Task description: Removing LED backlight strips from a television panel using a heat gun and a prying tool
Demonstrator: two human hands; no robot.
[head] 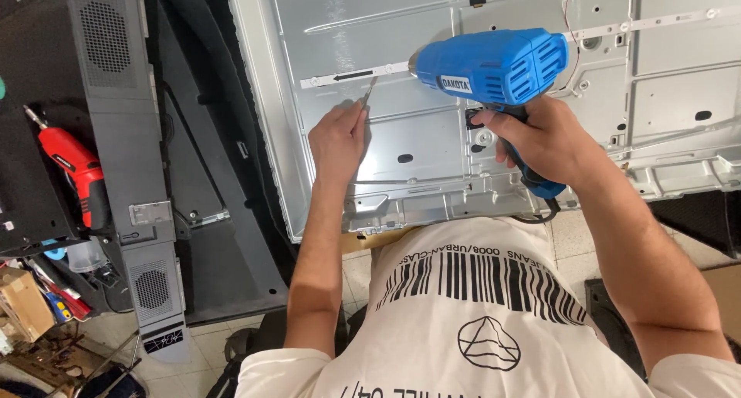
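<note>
A large pale grey stamped-metal back panel (432,143), ribbed and dotted with slots and screw holes, lies flat and fills the upper middle and right of the view; its near edge runs just in front of the person's chest. Left of the panel lies a long black plastic cover with perforated speaker grilles (127,135), and left of that again rests a red and black cordless screwdriver (73,170), well apart from the panel. Over the panel's middle hangs a bright blue plastic heat gun with vent slots and a dark handle (494,66), its metal nozzle pointing left at a narrow white strip (351,76) fixed across the panel. The right hand (544,139) is wrapped round the gun's handle, fingers (490,120) closed tight on it, the forearm coming up from the lower right. The left hand (337,142) is over the panel just left of the gun, fingers pinched on a thin metal prying tool (369,91) whose tip touches the lower edge of the strip, close to the nozzle; the left forearm rises straight from below.
</note>
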